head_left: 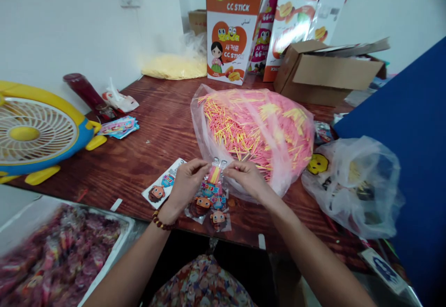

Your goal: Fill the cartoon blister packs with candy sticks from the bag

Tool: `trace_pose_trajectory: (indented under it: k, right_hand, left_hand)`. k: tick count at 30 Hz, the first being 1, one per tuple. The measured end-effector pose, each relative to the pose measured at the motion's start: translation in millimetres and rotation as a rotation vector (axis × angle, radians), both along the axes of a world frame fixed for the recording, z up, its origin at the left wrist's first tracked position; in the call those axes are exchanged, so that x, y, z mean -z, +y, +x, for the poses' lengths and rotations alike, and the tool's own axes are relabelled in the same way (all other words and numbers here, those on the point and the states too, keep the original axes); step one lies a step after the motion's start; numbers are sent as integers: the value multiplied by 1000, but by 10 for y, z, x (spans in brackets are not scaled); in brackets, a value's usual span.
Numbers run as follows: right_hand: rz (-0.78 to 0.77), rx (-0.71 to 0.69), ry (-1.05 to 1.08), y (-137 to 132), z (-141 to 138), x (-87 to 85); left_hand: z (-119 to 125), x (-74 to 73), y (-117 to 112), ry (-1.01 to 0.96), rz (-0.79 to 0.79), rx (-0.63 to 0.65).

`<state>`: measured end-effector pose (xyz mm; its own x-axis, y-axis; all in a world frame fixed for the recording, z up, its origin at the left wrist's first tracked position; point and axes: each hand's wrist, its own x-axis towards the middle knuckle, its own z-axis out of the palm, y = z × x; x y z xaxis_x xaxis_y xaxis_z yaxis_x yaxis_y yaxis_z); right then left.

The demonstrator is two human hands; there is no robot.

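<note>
Two hands on one small packet in the head view. Left hand (188,179) and right hand (248,176) appear to pinch the clear packet (214,174) near its top, thumb and fingers closed on either edge. It sits over the near edge of the table (158,112), just in front of the big plastic bag (199,130).

Progress, my read: the packet already has pink and yellow sticks inside; its top doesn't look sealed (can't confirm, fingers in the way). Loose printed packets (219,219) lie right below it, and a white printed stack (156,193) is beside the left hand. Lower left, the white tray (126,233) carries a heap of wrapped packets, so plenty looks done. Big bag is well filled with loose sticks (226,128), so plenty looks left too.

Hard to make out: exact fingertip contact, two small round shapes at the packet's top, whether the lower packets are filled. Tray is cut off by the frame and its contents are blurred. Open carton (322,72) contents mostly hidden.
</note>
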<state>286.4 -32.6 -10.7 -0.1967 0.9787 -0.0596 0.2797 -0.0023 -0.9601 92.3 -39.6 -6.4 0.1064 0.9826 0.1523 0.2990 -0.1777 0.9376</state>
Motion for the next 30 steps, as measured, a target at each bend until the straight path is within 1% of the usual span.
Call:
trace_pose_trajectory:
  k: [1,3,5,7,9,11,12,15,16,18,21,24,26,28,30]
  right_hand:
    - [-6,0,-62,-4,-46,94]
    - [10,10,-211,-21,-130,254]
    - [45,17,-350,-29,-175,333]
    - [79,28,-425,-2,-144,320]
    - [107,73,-449,73,-13,246]
    - [124,136,-511,181,219,163]
    - [115,136,-589,235,360,131]
    - [66,111,-991,347,791,100]
    - [58,99,-1116,361,907,110]
    - [67,40,-1293,366,1068,146]
    - [103,-64,-1429,374,1139,202]
    - [156,-112,-1503,434,1124,226]
    - [188,-143,-1517,486,1126,224]
    - [209,-190,-1507,527,1148,223]
    - [233,-211,-1499,554,1173,241]
  left_hand:
    - [-45,94,-9,75,8,-6]
    - [-107,300,-48,235,85,-25]
    - [-125,486,-111,423,176,-22]
    - [-110,610,-182,589,222,-26]
    - [-82,667,-237,686,236,-40]
    - [-58,675,-264,731,243,-59]
    - [-49,671,-269,746,247,-67]
    - [-30,664,-273,787,245,-56]
    - [-22,667,-276,793,240,-47]
    - [-2,675,-287,790,222,-42]
    - [15,659,-280,755,188,-58]
    - [-63,589,-193,717,166,-73]
    - [-197,530,-92,725,159,-132]
    - [-381,480,18,775,134,-217]
    - [-564,450,110,838,65,-268]
